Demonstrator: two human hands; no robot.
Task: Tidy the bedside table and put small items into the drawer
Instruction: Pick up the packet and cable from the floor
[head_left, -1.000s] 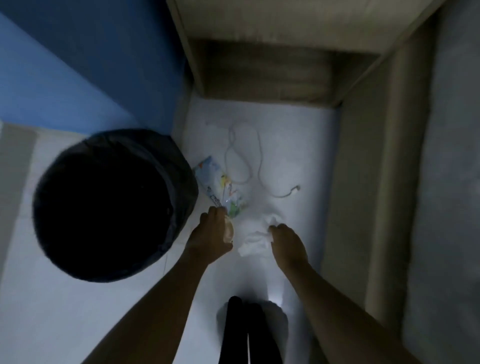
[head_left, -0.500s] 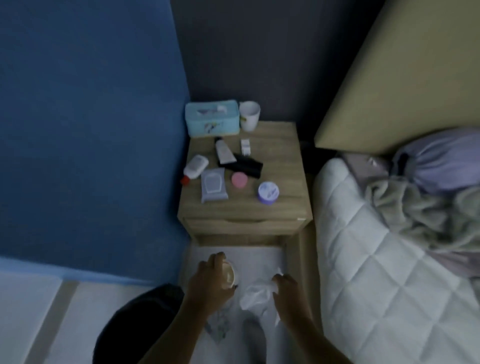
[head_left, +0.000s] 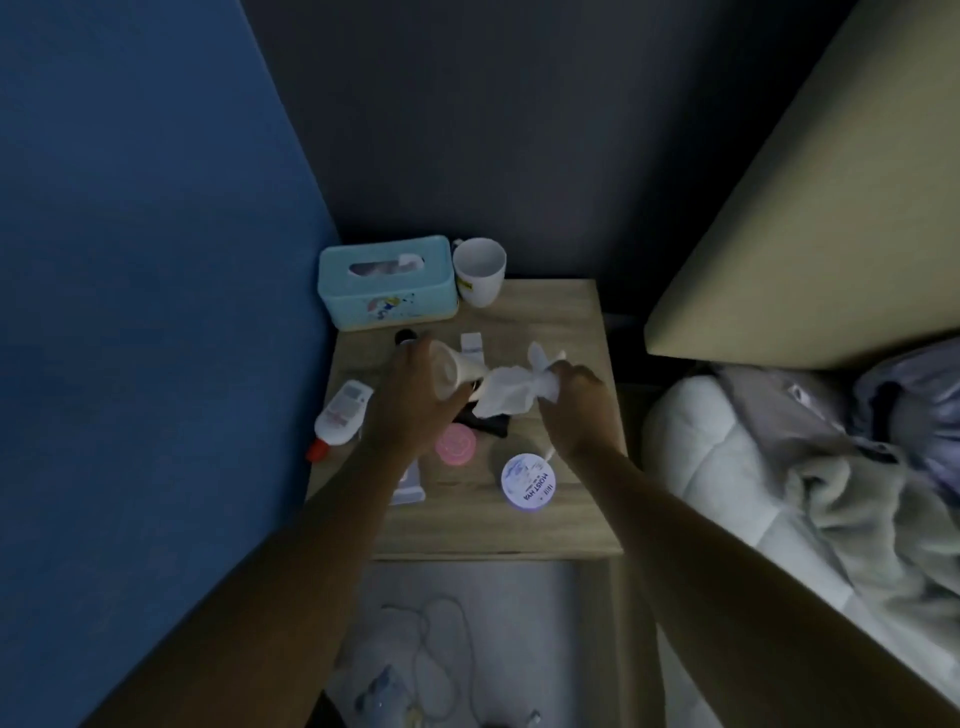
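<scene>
My left hand (head_left: 410, 400) hovers over the wooden bedside table (head_left: 550, 322) and grips a small pale cup-like container (head_left: 457, 371) tilted on its side. My right hand (head_left: 571, 405) holds a crumpled white tissue (head_left: 509, 397) against the container's end. On the tabletop lie a white bottle with a red cap (head_left: 340, 415), a pink round lid (head_left: 456, 443), a round purple-rimmed jar (head_left: 529, 484), a black item (head_left: 488, 423), a small white tube (head_left: 471, 347) and a pale packet (head_left: 408, 488) partly under my left forearm. The drawer is not visible.
A teal tissue box (head_left: 387, 283) and a white mug (head_left: 479, 278) stand at the table's back edge. Blue wall on the left, bed with quilt (head_left: 727, 478) and headboard on the right. A white cable (head_left: 447, 660) and a wrapper lie on the floor below.
Both hands rose from the floor to above the tabletop, carrying the container and the tissue. My view lifted from the floor to the table.
</scene>
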